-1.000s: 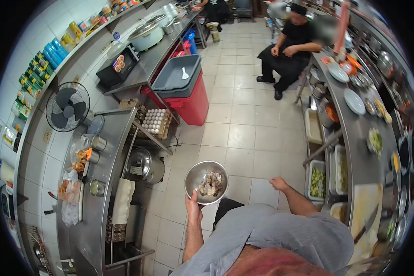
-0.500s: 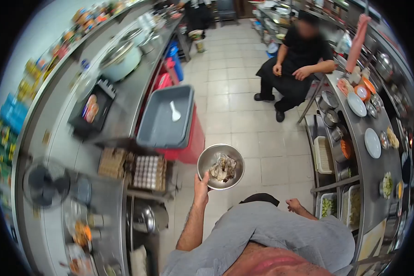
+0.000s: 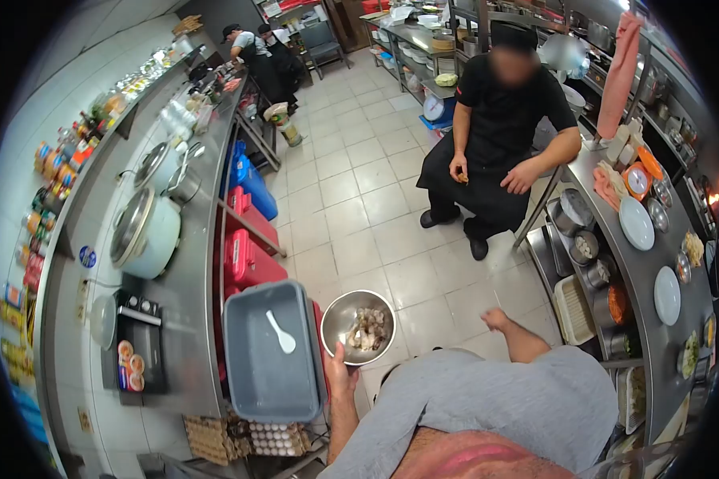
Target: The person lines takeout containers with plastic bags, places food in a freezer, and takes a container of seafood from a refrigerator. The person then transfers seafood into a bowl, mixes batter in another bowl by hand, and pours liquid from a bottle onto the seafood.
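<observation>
My left hand [image 3: 343, 374] grips the near left rim of a steel mixing bowl [image 3: 333, 318], holding it up over the aisle. Inside lie pale, greyish pieces of raw food [image 3: 369, 329], possibly seafood; their kind is unclear. My right hand [image 3: 495, 319] hangs over the floor to the right, fingers curled in. Whether it holds anything small cannot be made out. Just left of the bowl is a grey plastic tub [image 3: 244, 397] with a white spoon or scoop [image 3: 280, 332] in it.
A person in black [image 3: 495, 120] sits or leans by the right steel table [image 3: 645, 319], which bears plates and bowls. Along the left run a steel counter [image 3: 192, 319] with a rice cooker [image 3: 148, 231], red bins [image 3: 248, 255] and egg trays [image 3: 276, 437]. Two people [image 3: 268, 64] stand far off.
The view has shifted forward and up the aisle. The bowl, still in my left hand, now hangs beside the grey tub. My right arm has swung forward.
</observation>
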`<state>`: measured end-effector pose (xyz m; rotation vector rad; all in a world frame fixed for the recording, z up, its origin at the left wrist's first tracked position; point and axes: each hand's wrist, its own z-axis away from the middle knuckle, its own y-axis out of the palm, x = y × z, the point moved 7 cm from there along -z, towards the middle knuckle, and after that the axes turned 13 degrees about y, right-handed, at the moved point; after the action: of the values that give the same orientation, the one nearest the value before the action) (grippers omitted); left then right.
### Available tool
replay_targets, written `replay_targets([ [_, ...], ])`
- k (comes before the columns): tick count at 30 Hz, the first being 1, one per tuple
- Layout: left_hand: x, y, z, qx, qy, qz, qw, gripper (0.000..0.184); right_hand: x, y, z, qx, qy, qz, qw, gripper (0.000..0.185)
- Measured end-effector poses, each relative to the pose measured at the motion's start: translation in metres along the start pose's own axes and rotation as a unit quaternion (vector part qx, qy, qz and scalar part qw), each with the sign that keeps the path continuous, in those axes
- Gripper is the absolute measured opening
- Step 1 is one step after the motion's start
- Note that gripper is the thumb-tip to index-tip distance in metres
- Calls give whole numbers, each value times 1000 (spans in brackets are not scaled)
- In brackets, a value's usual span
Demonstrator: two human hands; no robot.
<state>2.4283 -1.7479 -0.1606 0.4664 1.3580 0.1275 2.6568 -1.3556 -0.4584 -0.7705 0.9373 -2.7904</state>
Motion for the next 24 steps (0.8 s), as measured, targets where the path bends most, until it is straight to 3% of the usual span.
replay_targets([
  [4,18,4,-99,-18,5,-42,999,44,167,-81,-90,-46,-76,-114,989,34],
  [9,15,30,-249,-47,-36,-36,998,40,296,-120,-166,-63,-93,-151,982,38],
  [12,9,50,-366,-17,-42,-69,997,39,286,-92,-231,-4,-40,-103,994,32],
  [15,-18,103,-471,63,-30,-101,992,39,267,-94,-238,34,84,-92,992,32],
  [18,-42,152,-569,75,-22,-122,989,39,261,-108,-259,45,162,-104,980,29],
  [21,-45,197,-665,96,-7,-115,989,40,292,-136,-299,12,165,-86,982,28],
  [24,-35,239,-753,118,-5,-107,987,41,332,-166,-353,2,249,-195,949,29],
])
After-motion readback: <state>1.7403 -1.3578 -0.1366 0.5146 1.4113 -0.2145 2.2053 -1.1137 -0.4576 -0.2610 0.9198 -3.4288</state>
